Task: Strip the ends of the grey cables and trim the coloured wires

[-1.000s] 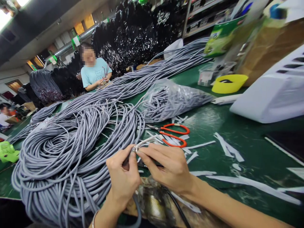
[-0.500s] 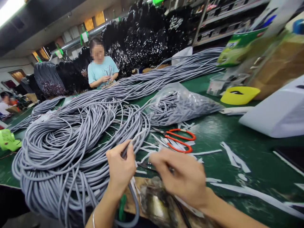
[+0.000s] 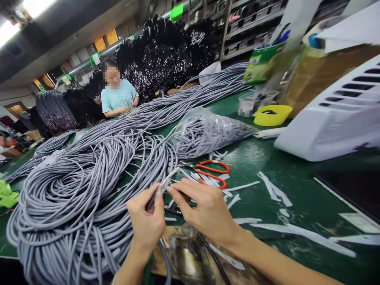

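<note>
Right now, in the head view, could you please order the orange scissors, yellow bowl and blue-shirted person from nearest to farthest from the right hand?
1. Orange scissors, just beyond the right hand.
2. Yellow bowl, farther back on the right.
3. Blue-shirted person, farthest back, left.

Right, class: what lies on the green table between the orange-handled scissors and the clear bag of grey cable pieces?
The head view shows a few white strips on the table, lying between the scissors and the bag; nothing else is there.

green table [image 3: 297, 198], grey cables [image 3: 74, 190], scissors [image 3: 212, 172], paper strips [image 3: 274, 190]
</note>
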A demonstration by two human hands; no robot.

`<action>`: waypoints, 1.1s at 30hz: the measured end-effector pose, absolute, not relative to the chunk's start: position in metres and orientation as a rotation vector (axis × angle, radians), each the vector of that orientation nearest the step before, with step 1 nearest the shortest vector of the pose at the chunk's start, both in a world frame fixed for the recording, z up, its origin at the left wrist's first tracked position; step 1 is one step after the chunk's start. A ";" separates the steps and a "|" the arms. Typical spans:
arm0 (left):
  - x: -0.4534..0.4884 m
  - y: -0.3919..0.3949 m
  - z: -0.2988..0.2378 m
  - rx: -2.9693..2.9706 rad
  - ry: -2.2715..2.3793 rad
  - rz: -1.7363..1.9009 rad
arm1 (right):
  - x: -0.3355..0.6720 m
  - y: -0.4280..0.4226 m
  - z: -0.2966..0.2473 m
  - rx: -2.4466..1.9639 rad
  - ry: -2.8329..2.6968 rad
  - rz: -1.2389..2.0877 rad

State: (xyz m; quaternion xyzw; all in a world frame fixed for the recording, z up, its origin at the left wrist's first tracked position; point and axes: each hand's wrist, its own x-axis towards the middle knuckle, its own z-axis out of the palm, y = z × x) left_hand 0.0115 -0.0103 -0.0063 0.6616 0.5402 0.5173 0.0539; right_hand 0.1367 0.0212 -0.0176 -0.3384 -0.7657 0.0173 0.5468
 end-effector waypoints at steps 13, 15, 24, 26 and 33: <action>0.010 -0.003 -0.011 1.899 1.795 1.374 | 0.133 0.007 -0.016 -0.505 -1.830 0.121; 0.010 0.001 -0.012 1.676 1.709 1.390 | 0.134 0.006 -0.015 -0.515 -1.807 0.113; 0.015 -0.002 -0.001 1.091 1.264 1.391 | 0.135 0.022 -0.020 -0.900 -1.767 0.196; 0.015 -0.003 0.000 1.113 1.270 1.391 | 0.135 0.022 -0.021 -0.924 -1.778 0.201; 0.016 -0.006 -0.009 1.626 1.563 1.476 | 0.132 0.021 -0.017 -0.886 -1.729 0.374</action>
